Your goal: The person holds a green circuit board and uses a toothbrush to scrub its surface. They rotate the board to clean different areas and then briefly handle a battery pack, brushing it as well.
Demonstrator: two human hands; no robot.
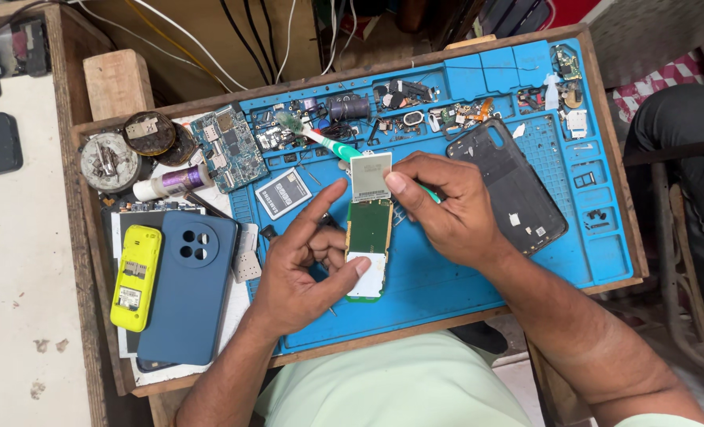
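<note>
While the blue repair mat (447, 277) lies cluttered with parts, the left hand (300, 269) cradles a green phone circuit board (369, 247) between thumb and curled fingers above it. The right hand (447, 207) pinches the small screen (370, 176) at the board's top end, a green-handled toothbrush (328, 144) tucked beneath it.

A phone repair workshop. Shown by blue silicone repair mat (478, 277) on worn wooden bench (91, 261), loose green circuit boards (229, 146), stripped black phone frame (510, 186).
</note>
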